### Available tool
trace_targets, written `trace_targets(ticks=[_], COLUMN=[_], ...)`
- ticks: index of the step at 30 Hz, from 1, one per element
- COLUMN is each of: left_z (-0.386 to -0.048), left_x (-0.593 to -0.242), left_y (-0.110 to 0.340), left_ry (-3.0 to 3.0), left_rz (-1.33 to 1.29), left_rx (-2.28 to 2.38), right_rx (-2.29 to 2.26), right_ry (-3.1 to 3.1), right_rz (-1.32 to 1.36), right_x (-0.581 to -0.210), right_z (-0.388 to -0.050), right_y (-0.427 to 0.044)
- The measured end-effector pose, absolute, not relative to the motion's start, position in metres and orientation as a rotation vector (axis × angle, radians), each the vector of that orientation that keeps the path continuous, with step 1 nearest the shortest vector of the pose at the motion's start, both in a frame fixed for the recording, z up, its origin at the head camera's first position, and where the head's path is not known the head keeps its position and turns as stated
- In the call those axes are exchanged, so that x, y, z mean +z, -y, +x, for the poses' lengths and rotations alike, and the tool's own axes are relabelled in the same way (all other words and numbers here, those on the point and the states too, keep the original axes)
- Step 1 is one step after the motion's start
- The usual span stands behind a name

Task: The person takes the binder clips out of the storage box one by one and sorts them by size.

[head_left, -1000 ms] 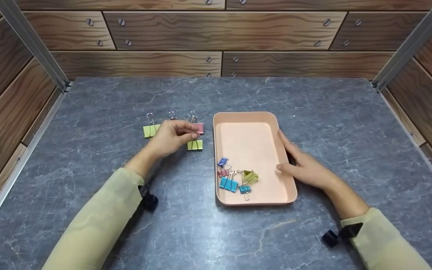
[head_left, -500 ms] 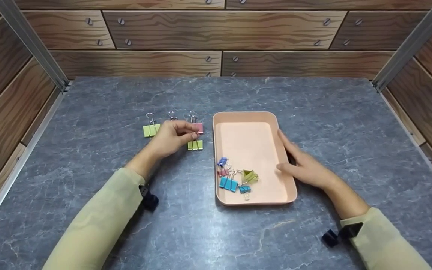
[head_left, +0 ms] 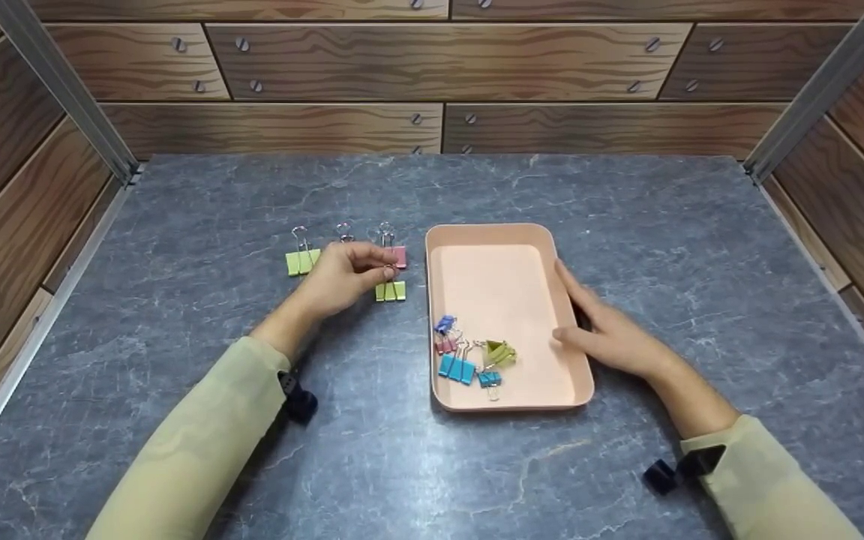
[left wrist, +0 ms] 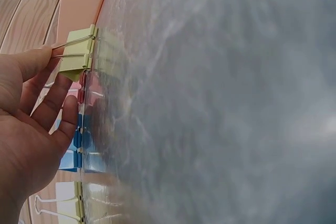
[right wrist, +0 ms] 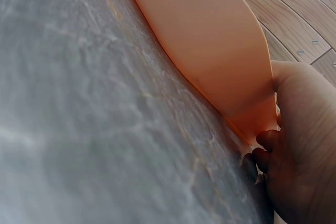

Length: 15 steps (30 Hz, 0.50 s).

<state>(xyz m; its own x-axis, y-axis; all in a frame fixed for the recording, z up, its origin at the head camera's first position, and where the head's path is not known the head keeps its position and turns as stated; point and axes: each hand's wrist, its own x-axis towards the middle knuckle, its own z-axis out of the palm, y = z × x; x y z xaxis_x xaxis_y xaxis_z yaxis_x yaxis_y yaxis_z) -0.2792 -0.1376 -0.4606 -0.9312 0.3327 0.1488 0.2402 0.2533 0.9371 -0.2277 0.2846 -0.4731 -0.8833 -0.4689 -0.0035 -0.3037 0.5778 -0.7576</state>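
My left hand [head_left: 338,277] pinches the wire handles of a yellow-green binder clip [head_left: 391,292], which stands upright on the table. Behind it is a pink binder clip [head_left: 401,257], partly covered by the fingers. A blue binder clip [left wrist: 70,156] shows in the left wrist view; in the head view the hand hides its body. Another yellow-green binder clip [head_left: 301,262] stands at the left end of that row. On the other side, my right hand [head_left: 616,343] holds the right wall of a peach tray [head_left: 492,234], thumb over the rim and fingers along the outside.
Several small clips lie in the tray's near left corner, among them a large blue clip [head_left: 457,368] and a green clip [head_left: 500,352]. Wood-patterned walls [head_left: 447,64] enclose the back and sides of the grey marbled table [head_left: 664,217]. Metal posts rise at the back corners.
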Motion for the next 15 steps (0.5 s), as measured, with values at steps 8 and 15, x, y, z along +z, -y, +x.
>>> trace_targets(ticks=[8,15], left_z=[-0.2777,-0.2778], left_x=[-0.4599,-0.4604], left_y=[0.1384,0.1395], left_ry=[-2.448,-2.463], left_rz=[0.559,0.544], left_rx=[1.773,1.761], right_rx=[-1.189,-1.211], right_ry=[-2.614,-2.6], right_rz=[-0.648,-0.669], right_x=[-0.474,-0.4722], right_z=[-0.2271,-0.2262], right_y=[-0.2848,-0.2831])
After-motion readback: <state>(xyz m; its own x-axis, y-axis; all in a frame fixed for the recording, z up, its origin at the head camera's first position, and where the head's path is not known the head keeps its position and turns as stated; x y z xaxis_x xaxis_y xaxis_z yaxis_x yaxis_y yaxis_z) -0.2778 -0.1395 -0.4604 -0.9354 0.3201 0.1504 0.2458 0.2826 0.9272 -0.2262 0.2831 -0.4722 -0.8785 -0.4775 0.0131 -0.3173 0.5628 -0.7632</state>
